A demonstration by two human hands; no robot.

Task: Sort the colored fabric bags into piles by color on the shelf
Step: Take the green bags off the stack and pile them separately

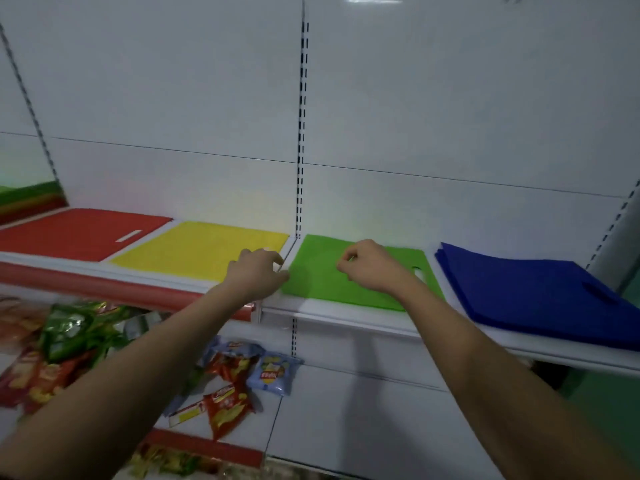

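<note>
Four flat piles of fabric bags lie in a row on the white shelf point(346, 315): red point(76, 233), yellow point(201, 249), green point(318, 275) and blue point(533, 292). A mixed stack of green and red bags point(31, 199) sits at the far left. My left hand point(258, 271) is curled at the left edge of the green bag, its fingertips pinching that edge. My right hand point(370, 265) rests over the middle of the green bag with fingers curled in a pinch on the fabric. The green bag lies flat.
A slotted upright point(300, 133) divides the white back panel behind the shelf. On the lower shelf lie several snack packets, red point(227, 408), blue point(273, 374) and green point(69, 327). A red price strip point(104, 285) runs along the left shelf edge.
</note>
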